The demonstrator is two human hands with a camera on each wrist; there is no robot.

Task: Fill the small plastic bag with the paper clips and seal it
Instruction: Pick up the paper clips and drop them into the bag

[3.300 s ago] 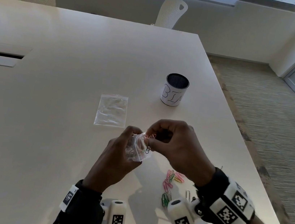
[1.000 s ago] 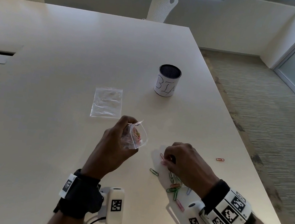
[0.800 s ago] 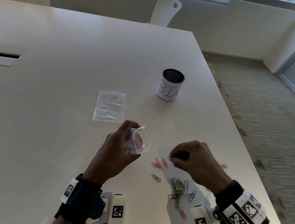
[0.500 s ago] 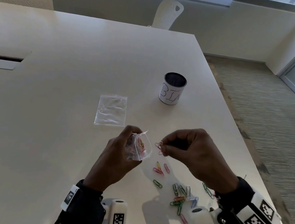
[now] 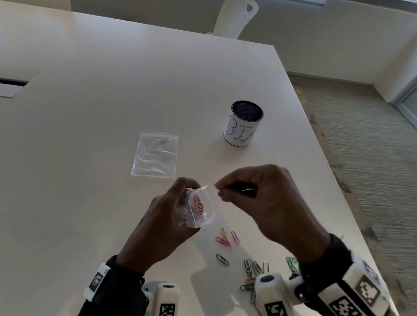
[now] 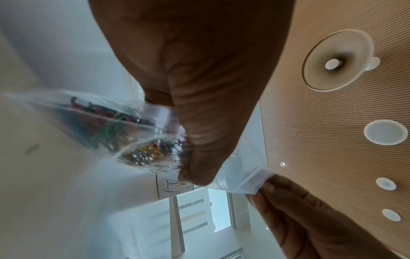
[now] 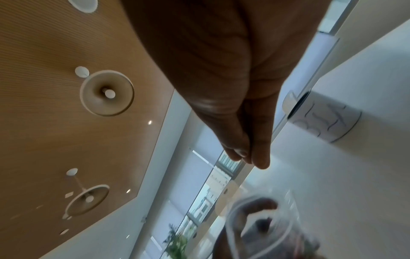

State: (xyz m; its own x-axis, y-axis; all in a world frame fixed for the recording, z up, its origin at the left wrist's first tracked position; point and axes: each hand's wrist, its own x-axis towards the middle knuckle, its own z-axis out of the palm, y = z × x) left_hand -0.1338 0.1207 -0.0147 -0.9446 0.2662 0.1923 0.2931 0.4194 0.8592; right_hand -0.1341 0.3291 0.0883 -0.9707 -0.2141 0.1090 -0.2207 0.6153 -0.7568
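My left hand grips a small clear zip bag, thumb on its side, mouth open and turned right. Several coloured paper clips lie bunched inside the bag. My right hand hovers at the bag's upper lip, thumb and fingertips pressed together. A thin pale glint shows under its curled fingers, seemingly a clip; none sticks out at the tips. In the right wrist view the bag's mouth lies just below those tips. Loose clips lie on the white table under my right wrist.
A second, flat clear bag lies beyond my left hand. A white cup marked BIN stands farther back right. More clips sit near the table's right edge, with carpet past it. Two chairs stand at the far side.
My right hand picked clips off the table and rose left to the bag's mouth. The pink clip seen at its fingertips half a second ago no longer shows. My left hand held the bag steady.
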